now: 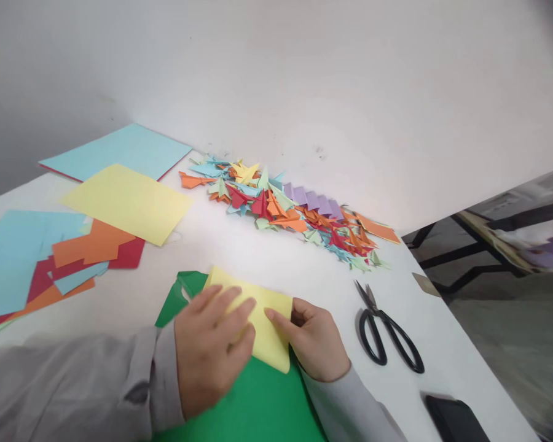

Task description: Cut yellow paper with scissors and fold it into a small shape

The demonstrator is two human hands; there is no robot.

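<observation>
Head view: a yellow paper (271, 347) lies over a green sheet (267, 408) at the near edge of the white worktop (198, 245), between the person's two hands. The right hand (317, 341) pinches the paper's right edge, thumb on top and fingers curled underneath. The left hand (216, 350) is spread, its fingers slightly apart and blurred, over the paper's left part, hiding much of it; whether it presses down I cannot tell.

Just right of the right hand lie black-handled scissors (372, 312), blades slightly apart and pointing toward the back. Nearer the person, a dark flat object (454, 418) is cut off by the lower border. Beyond the hands, a long heap of small folded paper pieces (279, 205) in orange, red, blue, green and yellow runs along the wall (276, 73), with a row of purple folded pieces (313, 200) at its back and a flat orange piece (378, 229) at its right end.

To the left, a larger yellow sheet (129, 202) overlaps a blue sheet (120, 147) with red showing below its edge. Nearer, blue, orange and red scraps (85, 245) overlap one another, well apart from the paper in hand.
</observation>
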